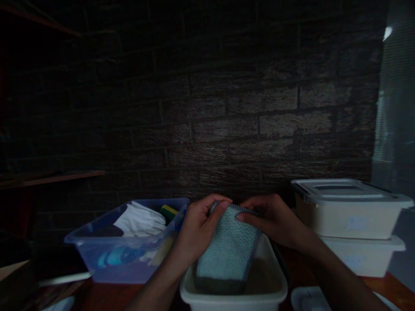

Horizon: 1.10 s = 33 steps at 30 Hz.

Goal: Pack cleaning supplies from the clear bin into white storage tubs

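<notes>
A light green textured cloth [229, 246] with a dark stitched border hangs upright between my hands. My left hand [202, 222] pinches its top left corner, thumb on the near face. At the top right edge, my right hand [270, 216] grips it between thumb and fingers. The cloth's lower end reaches down inside a white plastic bin [233, 299] directly below. Whether it touches the bin's floor I cannot tell.
To the left stands a clear blue plastic tub [119, 270] holding a white glove [139, 220] and a yellow-green sponge [168, 211]. Two stacked white boxes [350, 218] are at the right. A dark brick wall [207, 129] rises behind, with shelves [58, 178] at far left.
</notes>
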{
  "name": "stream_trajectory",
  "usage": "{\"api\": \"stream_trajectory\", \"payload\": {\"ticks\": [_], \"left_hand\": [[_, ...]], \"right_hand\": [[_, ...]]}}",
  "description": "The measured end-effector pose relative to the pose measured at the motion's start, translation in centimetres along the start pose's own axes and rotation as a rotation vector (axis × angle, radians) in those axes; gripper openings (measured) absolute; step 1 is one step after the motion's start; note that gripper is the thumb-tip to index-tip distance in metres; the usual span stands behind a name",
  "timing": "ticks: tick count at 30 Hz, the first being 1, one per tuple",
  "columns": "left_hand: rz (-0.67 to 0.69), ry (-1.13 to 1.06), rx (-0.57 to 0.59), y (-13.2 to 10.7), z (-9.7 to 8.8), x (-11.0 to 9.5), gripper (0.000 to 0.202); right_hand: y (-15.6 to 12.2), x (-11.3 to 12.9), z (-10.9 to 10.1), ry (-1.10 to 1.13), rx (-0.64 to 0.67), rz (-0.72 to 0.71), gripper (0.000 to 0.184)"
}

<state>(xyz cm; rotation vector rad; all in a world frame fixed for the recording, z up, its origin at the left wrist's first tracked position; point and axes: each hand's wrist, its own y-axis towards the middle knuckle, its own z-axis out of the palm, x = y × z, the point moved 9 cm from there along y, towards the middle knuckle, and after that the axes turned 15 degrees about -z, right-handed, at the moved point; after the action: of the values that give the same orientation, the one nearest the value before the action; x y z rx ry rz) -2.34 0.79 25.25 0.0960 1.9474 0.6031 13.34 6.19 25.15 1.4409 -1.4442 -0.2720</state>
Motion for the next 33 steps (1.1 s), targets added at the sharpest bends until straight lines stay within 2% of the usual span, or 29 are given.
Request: {"api": "stream_trajectory", "payload": {"ticks": [6, 11, 14, 19, 23, 27, 33], "left_hand": [[0.021, 0.026, 0.032, 0.2, 0.3, -0.4, 0.02], [0.011, 0.022, 0.05, 0.1, 0.4, -0.2, 0.021], [-0.021, -0.05, 0.08, 0.2, 0.4, 0.1, 0.021], [-0.072, -0.21, 0.135, 0.7, 0.7, 0.5, 0.022], [-0.056, -0.136, 0.124, 0.4, 1.2, 0.3, 0.023], [-0.016, -0.034, 0.183, 0.0, 2.3, 0.0, 0.024], [-0.078, -0.131, 0.267, 0.3, 2.6, 0.8, 0.027]], "right_hand": [[-0.3, -0.4, 0.1, -0.062, 0.072, 0.026, 0.029], [-0.3, -0.8, 0.3, 0.06, 0.065, 0.066, 0.03], [-0.4, -0.8, 0.0, 0.1, 0.043, 0.067, 0.031], [-0.6, -1.0, -0.9, 0.045, 0.028, 0.07, 0.034], [-0.7, -1.0, -0.2, 0.004, 0.066, 0.083, 0.03], [-0.7, -1.0, 0.7, -0.036, 0.101, 0.076, 0.032], [-0.9, -1.0, -0.3, -0.017, 0.036, 0.079, 0.035]]}}
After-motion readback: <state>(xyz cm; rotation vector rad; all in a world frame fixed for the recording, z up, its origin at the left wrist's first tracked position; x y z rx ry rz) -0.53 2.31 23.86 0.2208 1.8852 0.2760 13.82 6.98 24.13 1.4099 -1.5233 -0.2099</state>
